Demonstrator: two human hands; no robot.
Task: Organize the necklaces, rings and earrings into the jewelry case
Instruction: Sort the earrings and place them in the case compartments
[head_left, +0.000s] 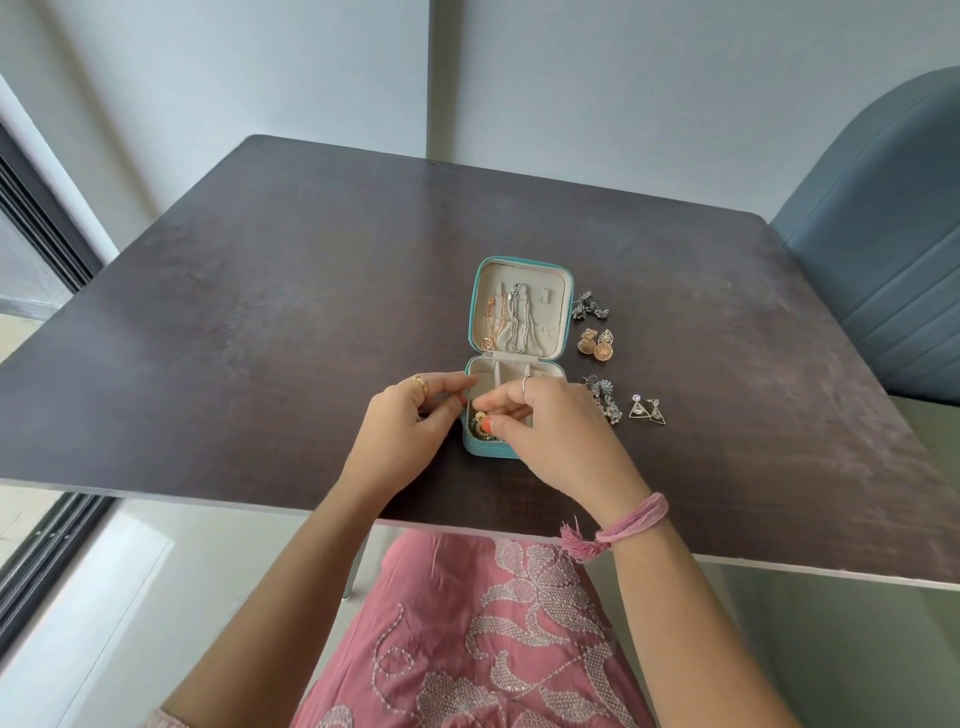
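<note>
Roughly halfway: both hands work at the case (491, 450) on the table (260, 312) — right hand (540, 421) pinching a gold earring (480, 417) into it, left hand (410, 415) curled, contents unclear. Necklaces (511, 325) hang in the lid — four earring pairs (597, 345) wait beside it.

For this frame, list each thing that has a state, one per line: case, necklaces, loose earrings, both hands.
jewelry case: open, lid flat on table
gold necklace: hung in lid
silver necklace: hung in lid
dark silver earrings: loose on table
gold earrings: loose on table
long silver earrings: loose on table
triangle earrings: loose on table
left hand: at case's left edge, grip unclear
right hand: pinching a small gold piece over the case's tray
</note>
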